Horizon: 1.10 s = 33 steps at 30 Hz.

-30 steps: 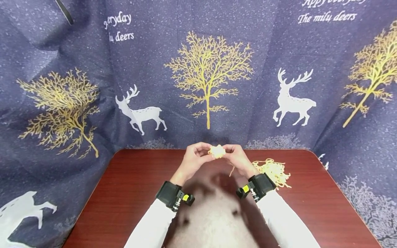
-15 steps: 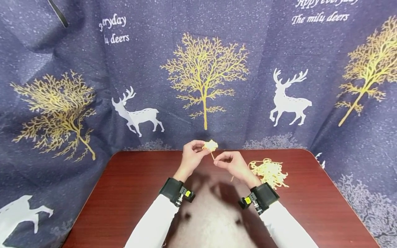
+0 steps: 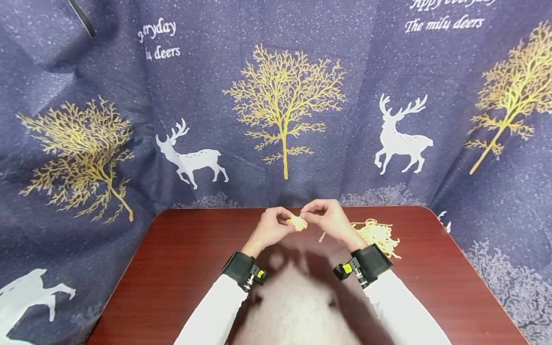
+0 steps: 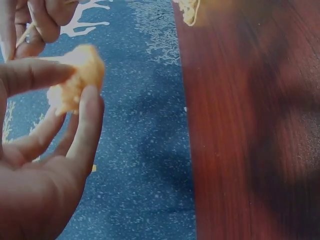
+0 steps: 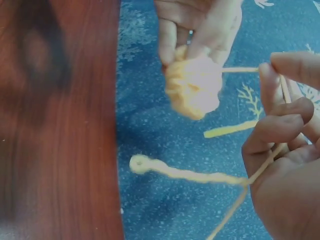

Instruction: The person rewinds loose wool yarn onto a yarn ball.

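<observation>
Between the thumb and fingers of my left hand (image 3: 271, 227) is a small wound ball of pale yellow yarn (image 3: 297, 222), held above the table. A taut strand (image 5: 240, 70) runs from the ball to my right hand (image 3: 331, 220), which pinches it between thumb and forefinger. The yarn also passes through the right hand's curled fingers (image 5: 280, 130). Below them, in the right wrist view, hangs a thicker yarn length (image 5: 195, 176) with a small loop at its end. Loose yarn lies in a tangled pile (image 3: 378, 235) beyond my right wrist.
The reddish-brown wooden table (image 3: 181, 254) has its far edge just behind the hands. A dark blue curtain (image 3: 258, 143) with deer and trees hangs behind it. Both wrists wear black straps with small cameras.
Half a second ago the right hand was lower, drawing a strand down from the ball. It has since risen beside the ball, which the left hand has lowered slightly.
</observation>
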Motion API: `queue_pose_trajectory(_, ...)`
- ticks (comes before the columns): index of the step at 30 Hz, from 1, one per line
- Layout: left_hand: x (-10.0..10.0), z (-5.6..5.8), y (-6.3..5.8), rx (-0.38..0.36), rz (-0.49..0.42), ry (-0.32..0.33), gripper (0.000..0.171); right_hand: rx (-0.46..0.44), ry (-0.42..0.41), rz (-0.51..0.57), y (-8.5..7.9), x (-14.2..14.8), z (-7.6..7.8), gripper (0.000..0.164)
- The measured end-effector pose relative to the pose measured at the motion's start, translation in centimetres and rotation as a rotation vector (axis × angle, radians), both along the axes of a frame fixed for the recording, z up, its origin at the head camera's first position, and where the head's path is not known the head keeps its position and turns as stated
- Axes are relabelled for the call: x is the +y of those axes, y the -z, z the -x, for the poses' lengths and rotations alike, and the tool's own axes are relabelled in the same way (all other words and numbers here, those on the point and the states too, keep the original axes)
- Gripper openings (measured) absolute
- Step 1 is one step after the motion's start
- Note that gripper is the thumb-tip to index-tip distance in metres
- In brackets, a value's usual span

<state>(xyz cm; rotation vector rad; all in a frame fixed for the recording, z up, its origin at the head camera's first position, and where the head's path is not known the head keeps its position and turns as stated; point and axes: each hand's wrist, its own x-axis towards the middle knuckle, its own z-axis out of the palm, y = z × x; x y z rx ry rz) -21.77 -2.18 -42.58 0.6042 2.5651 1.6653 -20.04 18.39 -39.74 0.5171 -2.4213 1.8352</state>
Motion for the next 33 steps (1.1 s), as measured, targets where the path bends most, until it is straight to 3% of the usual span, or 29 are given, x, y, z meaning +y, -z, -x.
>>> queue_pose_trajectory(5, -0.3, -0.2, -0.3, -0.045, -0.066, 0.152, 0.026, -0.022, -0.003, 0.012, -0.8, 0.5, 1.2, 0.016)
queue_pose_trajectory(10, -0.8, -0.3, -0.5, -0.123, -0.222, 0.325, 0.031, -0.064, -0.001, 0.028, -1.2, 0.8, 2.2, 0.017)
queue_pose_trajectory(15, -0.8, -0.7, -1.1, -0.179, -0.387, 0.402, 0.035, -0.141, 0.005, 0.069, -0.6, 0.7, 2.4, 0.017)
queue_pose_trajectory(21, -0.4, -1.2, -2.2, -0.197, -0.534, 0.339, 0.033, -0.197, -0.016, 0.124, 0.7, 0.6, 2.1, 0.024)
queue_pose_trajectory(26, -0.2, -1.5, -2.6, -0.234, -0.651, 0.256, 0.029, -0.224, -0.003, 0.133, 1.3, 0.3, 1.3, 0.015)
queue_pose_trajectory(33, 0.0, -1.3, -2.8, -0.23, -0.729, 0.107, 0.026, -0.174, -0.025, 0.088, 1.8, -0.4, 0.4, 0.014)
